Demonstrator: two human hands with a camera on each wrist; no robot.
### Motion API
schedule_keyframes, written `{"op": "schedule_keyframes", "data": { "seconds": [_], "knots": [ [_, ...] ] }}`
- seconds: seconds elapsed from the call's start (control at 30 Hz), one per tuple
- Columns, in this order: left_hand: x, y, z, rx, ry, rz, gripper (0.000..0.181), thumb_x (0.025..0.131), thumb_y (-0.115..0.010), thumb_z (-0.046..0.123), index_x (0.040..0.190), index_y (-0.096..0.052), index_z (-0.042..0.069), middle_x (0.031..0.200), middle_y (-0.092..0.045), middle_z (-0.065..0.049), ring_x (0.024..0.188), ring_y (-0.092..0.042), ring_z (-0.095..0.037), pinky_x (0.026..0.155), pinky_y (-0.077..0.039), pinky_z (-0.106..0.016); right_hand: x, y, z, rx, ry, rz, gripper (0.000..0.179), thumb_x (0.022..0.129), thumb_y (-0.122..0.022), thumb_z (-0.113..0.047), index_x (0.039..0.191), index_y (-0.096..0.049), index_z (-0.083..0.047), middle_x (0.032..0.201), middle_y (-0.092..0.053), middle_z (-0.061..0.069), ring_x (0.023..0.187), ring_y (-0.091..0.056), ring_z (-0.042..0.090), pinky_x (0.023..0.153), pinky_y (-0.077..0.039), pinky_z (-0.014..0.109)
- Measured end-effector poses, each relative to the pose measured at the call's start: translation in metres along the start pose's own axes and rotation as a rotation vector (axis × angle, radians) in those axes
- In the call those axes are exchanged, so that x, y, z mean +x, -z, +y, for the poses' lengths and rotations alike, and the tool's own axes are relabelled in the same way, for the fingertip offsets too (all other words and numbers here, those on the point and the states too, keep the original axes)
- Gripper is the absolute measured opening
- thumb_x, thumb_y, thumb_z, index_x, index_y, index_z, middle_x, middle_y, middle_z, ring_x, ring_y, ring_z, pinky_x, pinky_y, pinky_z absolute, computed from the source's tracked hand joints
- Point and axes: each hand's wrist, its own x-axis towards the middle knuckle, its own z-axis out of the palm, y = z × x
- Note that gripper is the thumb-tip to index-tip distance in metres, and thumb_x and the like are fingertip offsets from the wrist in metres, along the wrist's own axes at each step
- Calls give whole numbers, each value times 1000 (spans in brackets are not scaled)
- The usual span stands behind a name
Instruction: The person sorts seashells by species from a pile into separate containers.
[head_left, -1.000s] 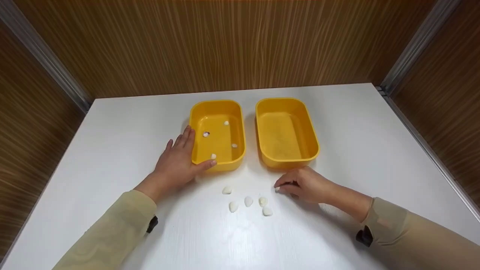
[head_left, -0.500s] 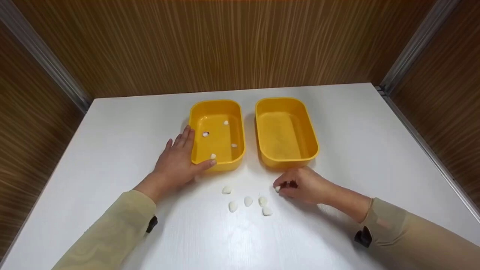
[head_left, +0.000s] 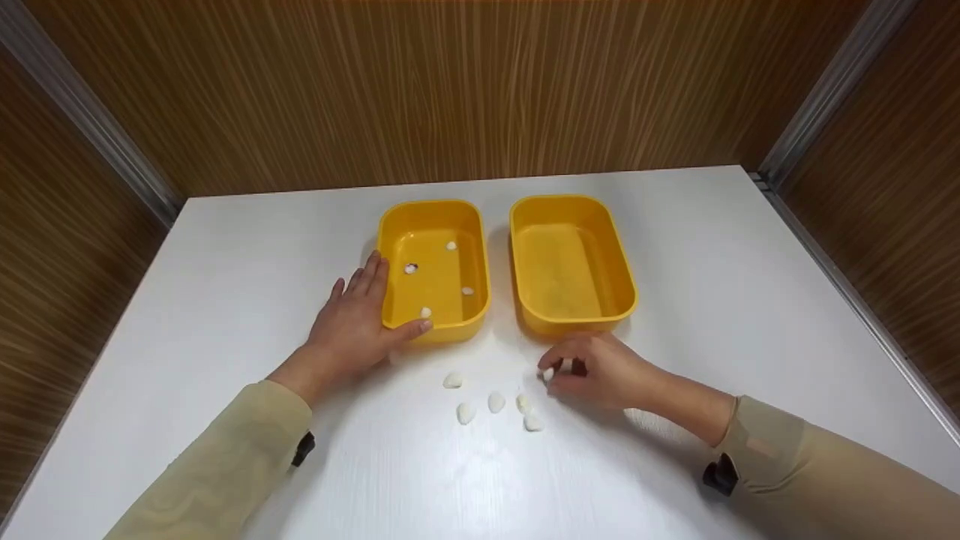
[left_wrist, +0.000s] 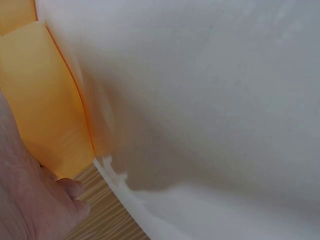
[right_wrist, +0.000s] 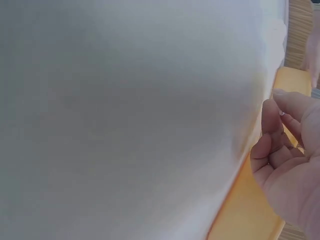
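My right hand (head_left: 600, 367) pinches a small white shell (head_left: 548, 373) between thumb and fingertips, just in front of the right yellow bin (head_left: 574, 321). In the right wrist view the curled fingers (right_wrist: 272, 117) mostly hide that shell. My left hand (head_left: 352, 322) rests against the left yellow bin (head_left: 469, 330), its straight fingers along the outer left wall and its thumb over the near rim. Several similar white shells lie on the table between the hands, such as one shell (head_left: 453, 380) at the left and another shell (head_left: 496, 403) near the middle.
Inside the left bin several small shells lie spread out, including a dark-marked shell (head_left: 411, 268). No shells show in the right bin. Both bins stand side by side on the white table (head_left: 337, 480), with wood-grain panels (head_left: 465, 90) behind and at the sides.
My right hand has shifted slightly left with the pinched shell, which now shows more clearly between the fingertips. My left hand and both bins have stayed in place.
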Motion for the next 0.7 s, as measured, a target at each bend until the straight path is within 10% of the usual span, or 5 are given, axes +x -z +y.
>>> {"op": "schedule_keyframes", "data": {
  "seconds": [0.7],
  "knots": [
    [1,-1,3,-3,28,-12,124,92,-49,86,170,1,3,178,2,-13,163,-10,-36,130,-1,-55,78,46,-59,0,40,159,23,97,-79,-10,120,-80,-8,111,-78,-1,100,-69,21,88,-57,39]
  ]
}}
